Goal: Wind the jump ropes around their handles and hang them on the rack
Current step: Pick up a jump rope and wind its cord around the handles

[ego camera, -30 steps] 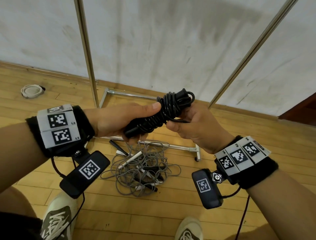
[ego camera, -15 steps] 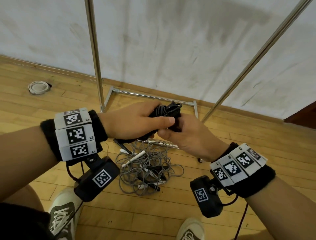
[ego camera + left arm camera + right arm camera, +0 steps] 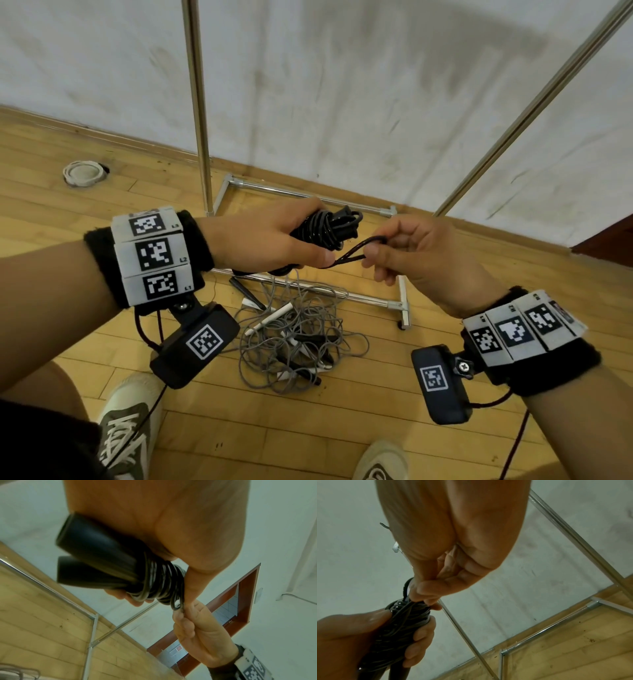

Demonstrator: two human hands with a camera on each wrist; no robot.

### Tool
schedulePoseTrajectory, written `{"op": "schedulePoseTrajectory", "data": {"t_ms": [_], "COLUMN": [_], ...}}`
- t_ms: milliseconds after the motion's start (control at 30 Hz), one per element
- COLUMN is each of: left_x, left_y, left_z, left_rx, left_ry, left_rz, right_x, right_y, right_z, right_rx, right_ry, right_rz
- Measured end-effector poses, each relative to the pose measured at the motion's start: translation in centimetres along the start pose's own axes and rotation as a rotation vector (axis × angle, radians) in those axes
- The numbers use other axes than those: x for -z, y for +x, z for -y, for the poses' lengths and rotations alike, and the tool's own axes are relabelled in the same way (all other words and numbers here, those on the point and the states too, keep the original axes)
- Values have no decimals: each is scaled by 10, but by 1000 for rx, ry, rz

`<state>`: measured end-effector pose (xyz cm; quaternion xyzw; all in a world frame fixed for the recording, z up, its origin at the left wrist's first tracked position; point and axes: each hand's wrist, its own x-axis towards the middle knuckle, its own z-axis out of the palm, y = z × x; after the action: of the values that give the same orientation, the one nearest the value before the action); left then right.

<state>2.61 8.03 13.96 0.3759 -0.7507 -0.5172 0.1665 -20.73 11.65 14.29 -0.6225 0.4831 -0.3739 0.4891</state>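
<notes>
**Black jump rope bundle gripped, loop pinched**

Black jump rope point(image 3: 325, 229), wound round its handles point(image 3: 89, 555), is gripped by the left hand point(image 3: 270, 240) above the rack base point(image 3: 308, 197); a rope loop point(image 3: 363, 248) is pinched by the right hand point(image 3: 414, 253), grey ropes point(image 3: 294, 339) left piled below

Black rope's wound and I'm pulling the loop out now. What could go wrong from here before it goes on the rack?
1. The right hand only pinches the thin loop at its end; a slip may let the last turns loosen.
2. The left hand covers only part of the black wound rope; pulling hard might slide coils off the handles.
3. The grey rope tangle lies by the shoes, a likely trip hazard when stepping to the rack.
</notes>
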Motion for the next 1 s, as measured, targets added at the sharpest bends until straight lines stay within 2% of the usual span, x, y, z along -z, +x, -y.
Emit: {"op": "schedulePoseTrajectory", "data": {"t_ms": [233,367,567,767,900,1000], "left_x": [-7,-12,-17,-16,-19,-18], "left_y": [7,7,4,3,5,6], "left_z": [2,4,7,13,15,16], "left_rx": [-3,-26,-98,-146,-136,-112], "left_ry": [13,244,486,680,704,624], "left_rz": [-67,-107,-147,-103,-80,-88], "right_x": [-9,-14,-19,-25,-28,-29], "right_y": [2,2,4,2,3,4], "right_z": [-2,-6,-8,-10,-10,-7], "right_rx": [59,102,47,57,26,21], "right_ry": [91,1,-45,-173,-194,-160], "right_rz": [-125,-192,-175,-111,-126,-114]}}
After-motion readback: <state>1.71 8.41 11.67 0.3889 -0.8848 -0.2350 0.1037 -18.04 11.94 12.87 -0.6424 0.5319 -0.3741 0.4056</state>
